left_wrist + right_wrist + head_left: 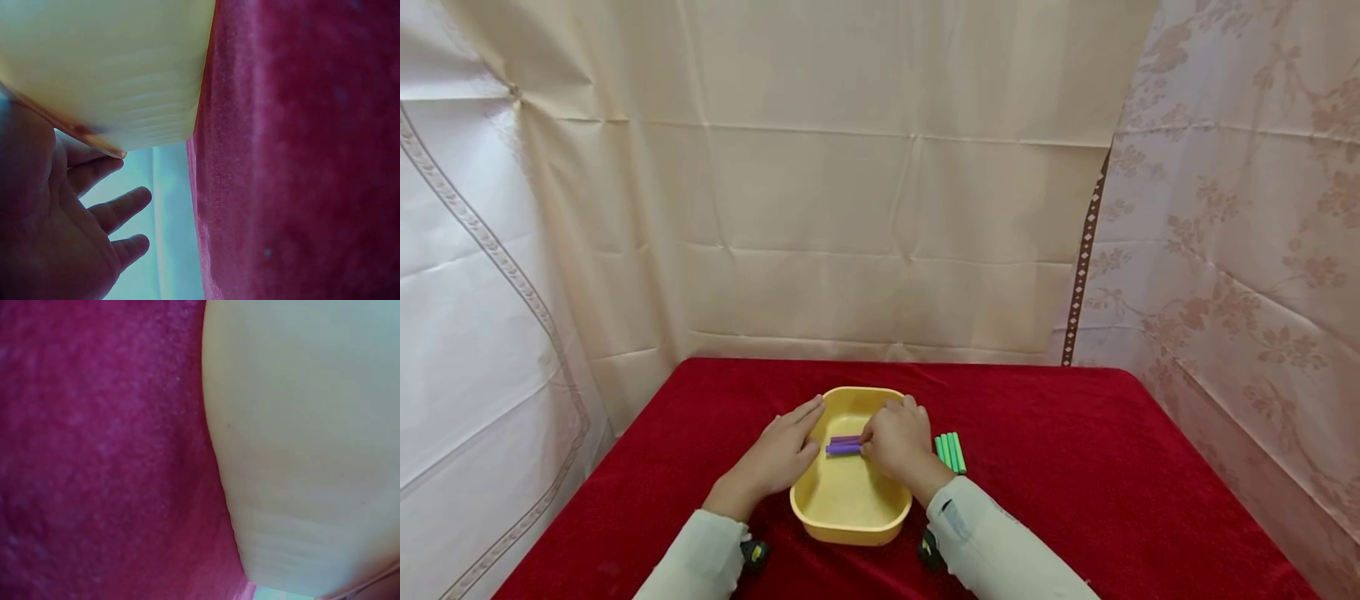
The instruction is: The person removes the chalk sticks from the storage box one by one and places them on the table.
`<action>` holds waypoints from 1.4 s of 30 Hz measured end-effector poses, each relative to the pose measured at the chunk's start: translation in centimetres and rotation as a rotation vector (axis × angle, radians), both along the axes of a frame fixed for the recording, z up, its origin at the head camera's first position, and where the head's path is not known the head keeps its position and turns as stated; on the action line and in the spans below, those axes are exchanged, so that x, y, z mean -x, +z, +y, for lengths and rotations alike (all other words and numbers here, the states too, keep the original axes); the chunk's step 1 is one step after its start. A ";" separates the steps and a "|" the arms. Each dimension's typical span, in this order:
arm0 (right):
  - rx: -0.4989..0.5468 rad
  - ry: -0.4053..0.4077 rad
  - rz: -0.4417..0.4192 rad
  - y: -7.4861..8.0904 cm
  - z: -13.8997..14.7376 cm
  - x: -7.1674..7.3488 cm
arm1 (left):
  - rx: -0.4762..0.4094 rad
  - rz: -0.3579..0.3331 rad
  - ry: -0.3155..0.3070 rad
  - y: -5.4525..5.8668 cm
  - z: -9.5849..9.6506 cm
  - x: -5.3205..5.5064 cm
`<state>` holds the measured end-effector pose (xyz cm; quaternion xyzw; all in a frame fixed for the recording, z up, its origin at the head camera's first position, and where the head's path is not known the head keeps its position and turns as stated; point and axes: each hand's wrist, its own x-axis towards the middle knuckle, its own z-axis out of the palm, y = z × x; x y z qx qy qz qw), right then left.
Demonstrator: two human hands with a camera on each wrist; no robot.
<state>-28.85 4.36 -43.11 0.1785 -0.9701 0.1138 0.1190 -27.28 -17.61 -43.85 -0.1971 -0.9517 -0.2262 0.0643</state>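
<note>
Purple sticks (842, 450): held inside yellow tub (850, 533), right ends pinched by right hand (898, 437) | Left hand (781, 450): fingers extended, rested against tub rim | Risk: sticks could be rolled apart by uneven pinch pressure

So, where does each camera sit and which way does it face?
Head: on the head, facing forward-down at the yellow tub; left hand, right hand, sleeves show.
Left wrist: worn there, facing the tub's outside; left hand shows.
Right wrist: worn there, also facing the tub's outside; perhaps a hand's edge.
Wrist views share tub and red cloth.
</note>
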 end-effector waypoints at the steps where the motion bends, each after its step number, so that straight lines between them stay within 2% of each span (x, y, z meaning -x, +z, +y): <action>1: 0.009 0.002 0.004 0.0 0.0 0.0 | 0.001 0.001 -0.001 0.0 0.0 0.0; 9: 0.081 0.016 0.026 0.5 0.4 -0.4 | 0.005 -0.005 -0.011 0.0 0.0 0.1; 15: 0.141 0.006 0.031 1.5 0.8 -0.9 | 0.013 0.003 -0.001 -0.1 -0.1 0.3; 24: 0.234 -0.078 0.034 3.1 2.4 -1.4 | 0.021 -0.024 0.019 -0.1 0.0 0.2; 30: 0.293 -0.125 0.030 3.5 4.2 -1.6 | 0.020 -0.021 0.011 -0.1 0.0 0.2; 42: 0.422 -0.258 -0.068 3.6 9.0 -1.9 | 0.017 -0.024 0.010 -0.1 -0.1 0.2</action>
